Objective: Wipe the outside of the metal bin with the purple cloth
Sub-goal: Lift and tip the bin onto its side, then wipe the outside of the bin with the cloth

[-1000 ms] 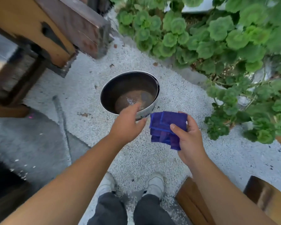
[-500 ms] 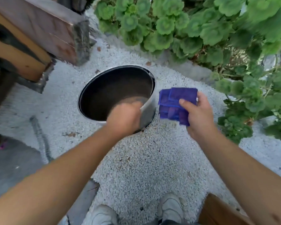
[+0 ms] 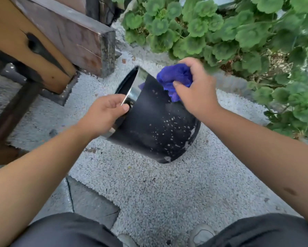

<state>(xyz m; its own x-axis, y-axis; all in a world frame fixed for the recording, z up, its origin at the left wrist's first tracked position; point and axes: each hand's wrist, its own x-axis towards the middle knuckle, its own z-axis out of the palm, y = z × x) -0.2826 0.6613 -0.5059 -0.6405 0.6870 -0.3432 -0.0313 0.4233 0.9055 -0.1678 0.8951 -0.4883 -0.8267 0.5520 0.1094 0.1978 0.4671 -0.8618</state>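
Two hands engaged. Bin [image 3: 155,122] tilting on gravel [image 3: 149,193], base down-right and resting, mouth pointing up-left, long axis running base to mouth along that diagonal. Left hand [image 3: 103,114] pinching near rim, thumb outside, steadying the tilt. Right hand [image 3: 196,86] clutching bunched cloth [image 3: 174,79], pressing it on far upper wall, just beyond rim. Speckled near wall lying between both hands, not yet covered; likely calling for a stroke along the axis toward base.
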